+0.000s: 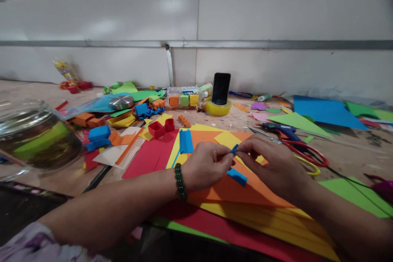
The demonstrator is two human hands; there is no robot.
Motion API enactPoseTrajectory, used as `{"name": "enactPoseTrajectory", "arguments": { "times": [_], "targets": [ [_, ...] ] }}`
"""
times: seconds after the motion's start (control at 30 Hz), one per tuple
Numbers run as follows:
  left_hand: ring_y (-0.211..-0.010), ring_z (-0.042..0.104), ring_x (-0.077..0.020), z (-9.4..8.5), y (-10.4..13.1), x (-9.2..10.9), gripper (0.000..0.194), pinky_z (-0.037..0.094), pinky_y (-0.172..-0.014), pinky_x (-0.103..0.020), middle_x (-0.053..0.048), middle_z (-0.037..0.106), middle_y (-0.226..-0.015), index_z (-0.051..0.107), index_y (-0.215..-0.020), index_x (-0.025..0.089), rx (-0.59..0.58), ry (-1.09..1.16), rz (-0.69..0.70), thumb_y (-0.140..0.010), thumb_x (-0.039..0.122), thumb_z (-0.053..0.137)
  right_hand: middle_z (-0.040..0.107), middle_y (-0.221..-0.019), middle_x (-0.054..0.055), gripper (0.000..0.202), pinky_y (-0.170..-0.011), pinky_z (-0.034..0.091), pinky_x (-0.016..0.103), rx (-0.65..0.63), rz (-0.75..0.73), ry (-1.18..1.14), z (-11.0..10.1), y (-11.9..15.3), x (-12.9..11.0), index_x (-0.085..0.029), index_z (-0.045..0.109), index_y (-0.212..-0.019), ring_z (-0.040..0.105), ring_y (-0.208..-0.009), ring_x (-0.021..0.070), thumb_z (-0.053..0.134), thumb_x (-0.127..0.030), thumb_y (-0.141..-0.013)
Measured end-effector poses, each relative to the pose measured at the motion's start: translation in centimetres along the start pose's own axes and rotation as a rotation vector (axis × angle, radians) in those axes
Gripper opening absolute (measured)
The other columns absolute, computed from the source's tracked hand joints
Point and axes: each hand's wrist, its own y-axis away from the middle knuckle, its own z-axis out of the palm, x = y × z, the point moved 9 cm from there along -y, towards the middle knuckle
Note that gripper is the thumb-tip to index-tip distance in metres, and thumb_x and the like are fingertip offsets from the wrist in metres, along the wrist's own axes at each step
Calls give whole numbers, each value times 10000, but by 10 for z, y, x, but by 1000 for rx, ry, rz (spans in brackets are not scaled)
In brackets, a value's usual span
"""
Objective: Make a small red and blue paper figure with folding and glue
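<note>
Both hands meet over a stack of coloured sheets, with orange paper (254, 186) on top. Between their fingertips is a small blue paper piece (234, 148). My left hand (208, 165), below a green bead bracelet, pinches it from the left. The fingers of my right hand (273, 163) close on its other side. A folded blue strip (237, 176) lies on the orange paper just below the hands. Another folded blue piece (186, 141) rests at the stack's upper left, beyond my left hand.
A glass jar (37, 143) stands at the far left. Paper boxes (99, 133) and scraps lie left of the stack. Behind, a phone (221, 88) stands in a yellow tape roll (217, 108). Red-handled scissors (305, 151) and a glue gun (284, 131) lie to the right.
</note>
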Motion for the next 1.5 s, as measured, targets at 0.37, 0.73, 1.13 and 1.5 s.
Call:
{"name": "enactPoseTrajectory", "arguments": {
  "times": [0.37, 0.73, 1.13, 1.5],
  "targets": [
    [-625, 626, -119, 1, 1, -3, 243, 432, -558, -183, -31, 687, -655, 648, -681, 132, 56, 51, 0, -858, 186, 491, 658, -779, 62, 55, -627, 469, 291, 127, -247, 356, -1, 7, -34, -145, 580, -854, 637, -703, 173, 604, -95, -857],
    [-514, 387, -68, -5, -1, 3, 259, 253, -488, -207, 45, 434, -518, 538, -582, 144, 73, -75, 42, -835, 172, 488, 639, -727, -23, 71, -539, 481, 195, 39, 115, -92, 4, 2, 10, -203, 611, -862, 598, -611, 92, 614, -135, -845],
    [-548, 508, -89, -1, 0, 1, 279, 342, -529, -206, 5, 585, -566, 596, -604, 136, 17, -17, 22, -844, 185, 463, 672, -816, 73, 97, -653, 473, 287, 107, -269, 282, -1, 11, -34, -143, 604, -904, 619, -722, 165, 615, -66, -846],
    [-616, 642, -121, 8, -4, -11, 216, 504, -598, -203, -33, 633, -644, 575, -638, 129, -61, 386, -144, -820, 129, 460, 671, -831, 89, 131, -672, 505, 338, 70, -421, 404, 7, 18, -43, -157, 591, -986, 620, -763, 209, 571, -92, -874]
  ]
}}
